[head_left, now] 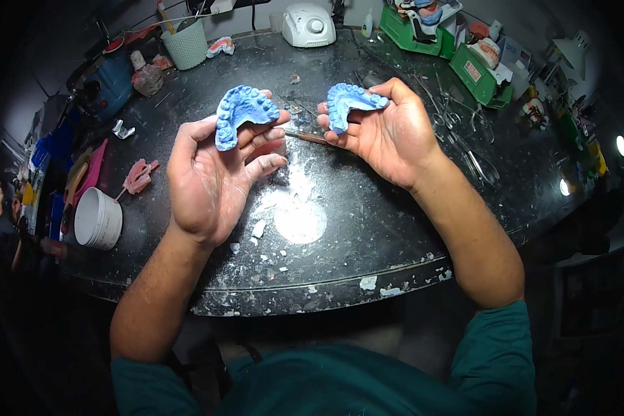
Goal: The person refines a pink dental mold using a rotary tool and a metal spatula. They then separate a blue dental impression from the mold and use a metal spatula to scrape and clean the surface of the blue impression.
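Two blue dental casts, each an arch of teeth, are held up above a dark worktable. My left hand [211, 173], dusted with white powder, grips the larger-looking left dental cast [246, 111] between thumb and fingers, its teeth turned upward. My right hand [395, 135] pinches the other dental cast [350, 105] by its right end, with fingers underneath. The two casts are apart, side by side. Behind my right fingertips a brown-handled tool [308, 137] lies on the table. White plaster crumbs [258, 229] are scattered below my hands.
At the left stand a white tub [98, 218] and a pink dental piece [139, 177]. A pale cup with tools [186, 45] and a white box with a knob [308, 26] sit at the back. Green bins [482, 75] and metal scissor-like instruments [457, 121] lie to the right.
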Available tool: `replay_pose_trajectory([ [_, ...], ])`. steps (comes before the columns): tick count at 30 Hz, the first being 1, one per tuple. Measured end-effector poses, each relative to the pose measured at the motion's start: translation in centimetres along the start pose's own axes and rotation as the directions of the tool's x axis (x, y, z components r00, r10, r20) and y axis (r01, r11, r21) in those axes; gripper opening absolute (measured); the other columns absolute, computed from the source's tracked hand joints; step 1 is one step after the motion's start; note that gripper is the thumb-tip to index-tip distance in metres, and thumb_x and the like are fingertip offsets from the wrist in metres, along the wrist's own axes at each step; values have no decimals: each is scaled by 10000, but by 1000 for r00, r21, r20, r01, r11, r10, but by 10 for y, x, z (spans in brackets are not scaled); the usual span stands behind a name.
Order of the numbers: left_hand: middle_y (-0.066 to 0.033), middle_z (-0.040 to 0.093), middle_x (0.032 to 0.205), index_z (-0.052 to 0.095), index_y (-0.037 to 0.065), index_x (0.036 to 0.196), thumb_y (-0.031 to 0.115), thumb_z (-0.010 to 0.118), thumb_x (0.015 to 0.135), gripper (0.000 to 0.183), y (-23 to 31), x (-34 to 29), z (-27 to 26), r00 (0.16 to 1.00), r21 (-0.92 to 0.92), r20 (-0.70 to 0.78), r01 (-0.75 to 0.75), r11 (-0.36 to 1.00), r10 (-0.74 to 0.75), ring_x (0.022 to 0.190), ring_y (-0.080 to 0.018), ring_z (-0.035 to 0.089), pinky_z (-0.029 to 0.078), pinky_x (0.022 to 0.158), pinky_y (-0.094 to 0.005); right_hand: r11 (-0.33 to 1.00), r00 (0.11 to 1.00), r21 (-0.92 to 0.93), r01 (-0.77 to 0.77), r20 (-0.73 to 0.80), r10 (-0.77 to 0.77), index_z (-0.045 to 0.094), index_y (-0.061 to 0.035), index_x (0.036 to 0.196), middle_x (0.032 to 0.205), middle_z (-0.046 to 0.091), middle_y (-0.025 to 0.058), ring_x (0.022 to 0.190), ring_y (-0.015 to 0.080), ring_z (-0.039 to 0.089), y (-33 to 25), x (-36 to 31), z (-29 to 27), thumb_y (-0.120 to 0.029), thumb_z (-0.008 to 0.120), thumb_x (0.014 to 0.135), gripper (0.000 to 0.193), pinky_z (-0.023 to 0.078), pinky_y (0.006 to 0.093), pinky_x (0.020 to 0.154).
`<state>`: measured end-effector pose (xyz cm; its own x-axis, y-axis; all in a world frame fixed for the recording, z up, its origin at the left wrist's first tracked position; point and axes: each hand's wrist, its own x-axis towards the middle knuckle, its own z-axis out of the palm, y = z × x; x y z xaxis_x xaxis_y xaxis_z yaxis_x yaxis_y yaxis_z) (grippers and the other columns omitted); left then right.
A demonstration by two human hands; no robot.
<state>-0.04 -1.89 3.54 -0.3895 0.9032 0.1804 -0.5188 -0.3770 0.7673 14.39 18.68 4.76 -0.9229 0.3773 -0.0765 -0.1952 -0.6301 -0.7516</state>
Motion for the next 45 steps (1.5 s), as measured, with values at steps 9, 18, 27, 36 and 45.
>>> replay_pose_trajectory([
  [9,-214,530,1429,389,-27,1475,286,404,1064,517,-3,-1,19,994,170,-19,-107,980,112,1230,-243,571,459,1059,-394,980,972,52,191,125,-197,334,37,1508,1348,505,301,1251,362,573,5,-6,20,-379,399,1061,614,449,492,1139],
  [18,-210,485,1439,282,-76,1518,277,461,1053,610,-4,-5,13,979,252,82,-203,946,188,1328,-240,509,405,1127,-384,40,468,-538,842,691,-551,375,-4,1521,1445,516,175,1348,253,522,21,-14,31,-94,925,707,986,480,397,1113],
  [27,-193,482,1450,305,-77,1522,227,541,999,649,-6,-3,17,967,287,120,-250,925,224,1342,-244,500,372,1151,-394,-122,420,-572,811,714,-560,579,-20,1387,1370,608,172,1274,283,593,18,-15,31,-192,919,707,779,489,383,1076],
  [36,-191,476,1465,303,-70,1529,214,556,1010,643,-8,-3,15,971,273,92,-237,932,220,1356,-243,492,375,1152,-398,-102,453,-587,803,713,-535,560,-41,1423,1420,587,169,1354,314,534,21,-13,29,-224,882,760,760,433,398,1131],
  [45,-183,470,1475,291,-55,1542,273,585,1025,680,-11,-6,14,978,311,67,-210,927,198,1362,-245,483,377,1151,-402,-98,458,-553,827,765,-452,504,-66,1481,1498,515,183,1405,325,482,15,-14,29,-216,844,806,771,387,413,1169],
])
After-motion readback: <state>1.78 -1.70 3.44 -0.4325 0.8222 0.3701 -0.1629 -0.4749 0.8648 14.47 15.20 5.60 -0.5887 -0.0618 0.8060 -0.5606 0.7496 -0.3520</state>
